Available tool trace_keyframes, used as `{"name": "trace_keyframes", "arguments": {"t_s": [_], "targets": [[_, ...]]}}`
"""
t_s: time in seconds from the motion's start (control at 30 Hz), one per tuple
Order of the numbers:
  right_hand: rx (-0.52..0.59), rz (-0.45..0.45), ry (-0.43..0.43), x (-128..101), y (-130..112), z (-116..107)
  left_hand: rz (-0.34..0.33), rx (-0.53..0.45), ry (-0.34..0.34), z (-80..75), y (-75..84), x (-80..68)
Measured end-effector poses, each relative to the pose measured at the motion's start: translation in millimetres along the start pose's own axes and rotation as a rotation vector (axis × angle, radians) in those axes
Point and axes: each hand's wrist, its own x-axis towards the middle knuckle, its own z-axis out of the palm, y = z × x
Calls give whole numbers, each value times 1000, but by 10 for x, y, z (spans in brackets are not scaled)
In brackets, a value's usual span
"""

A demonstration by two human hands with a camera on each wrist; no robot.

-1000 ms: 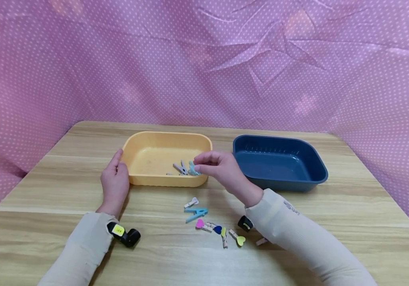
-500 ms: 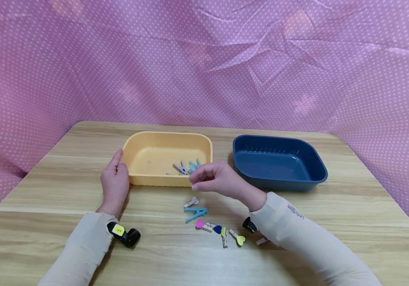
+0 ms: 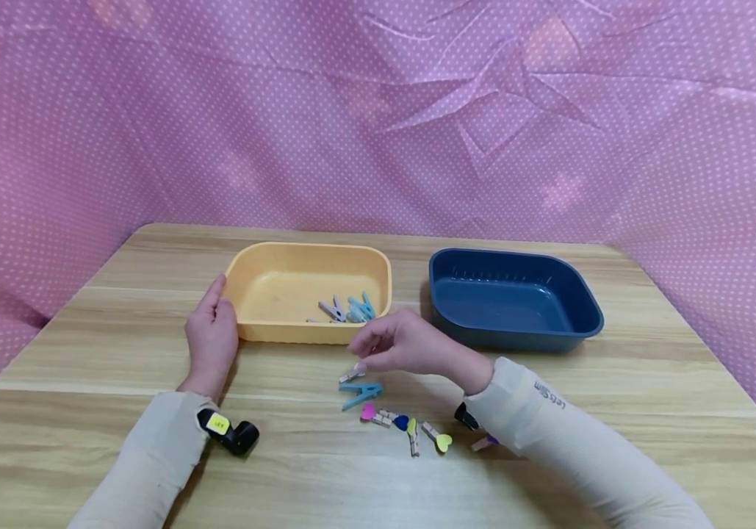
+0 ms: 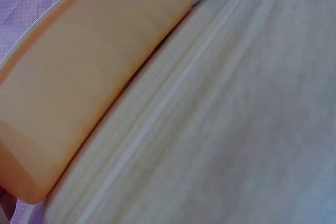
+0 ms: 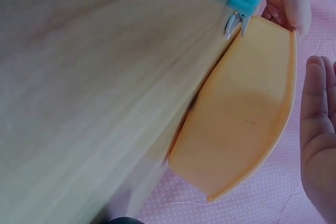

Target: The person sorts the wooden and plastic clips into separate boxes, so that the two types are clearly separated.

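Observation:
My left hand rests against the outer left end of a yellow plastic tray, its index finger lying straight along the wall. My right hand hovers in front of the tray, thumb and fingers apart. Just under its thumb lies a small wooden clothespin with a white heart; whether they touch is unclear. In the right wrist view the fingers are straight, away from that clothespin. A blue plastic clothespin lies nearer me. Inside the tray are light blue clothespins and a greyish purple clothespin.
A dark blue tray stands right of the yellow one. Small heart clothespins lie toward me: pink, dark blue, yellow and, by my right sleeve, purple. Pink dotted cloth surrounds the wooden table.
My right hand let go of a light blue clothespin in the yellow tray, then drew back over the rim and down to the white-heart clothespin. My left hand has stayed put.

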Motion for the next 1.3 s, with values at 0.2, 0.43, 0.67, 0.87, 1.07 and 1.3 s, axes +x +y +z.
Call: {"name": "trace_keyframes", "arguments": {"t_s": [0.2, 0.43, 0.67, 0.87, 1.07, 1.3], "targets": [[-48, -2, -19, 4, 27, 8, -4, -4, -3, -2, 10, -5], [-73, -1, -58, -7, 62, 14, -6, -2, -1, -2, 2, -9], [-108, 36, -91, -13, 65, 29, 4, 10, 6, -2, -7, -6], [-128, 110, -147, 2, 75, 72, 10, 6, 10, 1, -13, -6], [-140, 155, -158, 5, 72, 80, 8, 3, 5, 4, -23, 2], [-187, 173, -178, 16, 75, 115, 6, 3, 8, 7, -26, 6]]}}
